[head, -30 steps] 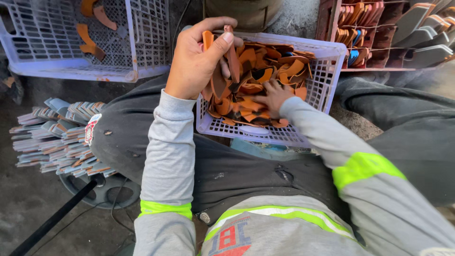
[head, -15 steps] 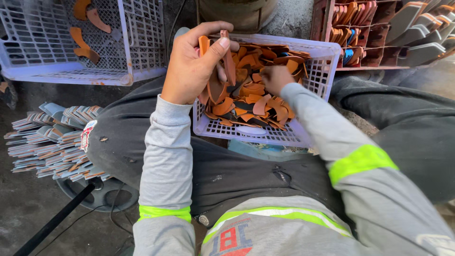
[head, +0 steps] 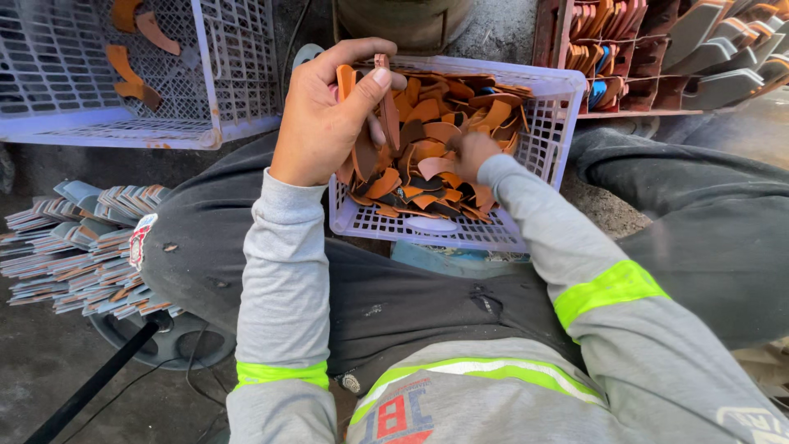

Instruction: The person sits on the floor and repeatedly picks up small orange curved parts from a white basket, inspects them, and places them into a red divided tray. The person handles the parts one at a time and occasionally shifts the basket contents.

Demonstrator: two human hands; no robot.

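The left hand (head: 329, 123) has its grip clamped on a small stack of brown and orange leather pieces (head: 366, 123), thumb pressed across the top, fingers curled behind, holding them upright over the near-left corner of the lilac plastic crate (head: 542, 123) that rests on the person's lap. The right hand (head: 472, 154) is down in the loose pile of cut pieces (head: 427, 164) inside that crate, fingers closed on or among them; whether it actually pinches one cannot be told.

As a judgement of progress: only a handful has been gathered into the left hand, while the crate remains well filled with tangled pieces, so most of the sorting looks left to do. A second crate (head: 238, 74) to the upper left holds just a few orange pieces. Bundles of flat stacked soles (head: 82, 247) lie on the floor at the left, and a red rack (head: 625, 57) with more parts stands at the upper right.
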